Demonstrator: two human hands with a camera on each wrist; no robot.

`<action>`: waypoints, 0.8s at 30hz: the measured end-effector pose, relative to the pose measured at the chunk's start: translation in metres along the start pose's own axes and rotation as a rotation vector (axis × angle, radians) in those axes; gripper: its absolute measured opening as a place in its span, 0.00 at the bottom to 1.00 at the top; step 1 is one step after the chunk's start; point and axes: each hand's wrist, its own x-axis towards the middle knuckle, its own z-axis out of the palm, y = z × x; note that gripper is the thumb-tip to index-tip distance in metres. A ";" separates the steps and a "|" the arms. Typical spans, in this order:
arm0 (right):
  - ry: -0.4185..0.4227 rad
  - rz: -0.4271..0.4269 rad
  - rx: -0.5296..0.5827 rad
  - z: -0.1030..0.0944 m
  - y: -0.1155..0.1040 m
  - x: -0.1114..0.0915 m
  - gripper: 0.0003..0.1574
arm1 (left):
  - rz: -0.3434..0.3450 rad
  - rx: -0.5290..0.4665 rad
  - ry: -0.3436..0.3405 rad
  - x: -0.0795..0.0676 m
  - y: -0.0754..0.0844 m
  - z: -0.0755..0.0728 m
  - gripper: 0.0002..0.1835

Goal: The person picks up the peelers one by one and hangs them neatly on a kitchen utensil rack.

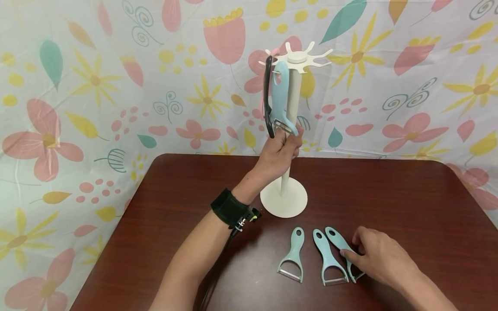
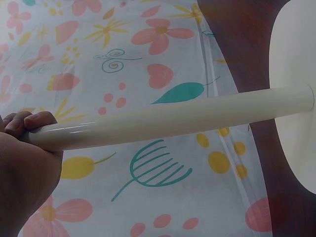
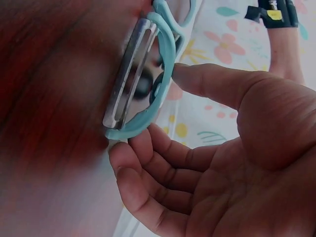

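Note:
My left hand [image 1: 281,149] grips the post of a cream stand [image 1: 285,183] partway up; in the left wrist view its fingers curl around the post [image 2: 173,118]. From the hooks at the stand's top hang a light blue peeler [image 1: 279,88], a black peeler [image 1: 267,95] and a mostly hidden pink one. Three pale teal Y-peelers lie on the table in front of the base. My right hand [image 1: 383,257] pinches the rightmost peeler [image 1: 337,238] near its head. In the right wrist view, the thumb meets the curved frame [image 3: 170,54] while fingers curl at the blade end.
The left peeler [image 1: 296,244] and middle peeler [image 1: 326,250] lie beside the rightmost one, blades toward me. Under everything is a dark brown table [image 1: 408,194]. A floral curtain [image 1: 148,86] hangs behind it. My left wrist wears a black band [image 1: 229,209] with a cable.

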 end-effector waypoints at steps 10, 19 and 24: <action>0.026 0.016 -0.013 0.004 -0.005 -0.003 0.22 | 0.015 -0.004 -0.001 0.001 -0.001 0.000 0.12; 0.046 0.016 -0.033 0.007 -0.005 -0.004 0.19 | 0.032 0.001 -0.002 0.000 -0.001 0.000 0.13; 0.068 0.009 -0.033 0.009 -0.004 -0.004 0.18 | 0.064 0.001 -0.012 0.000 -0.001 0.000 0.15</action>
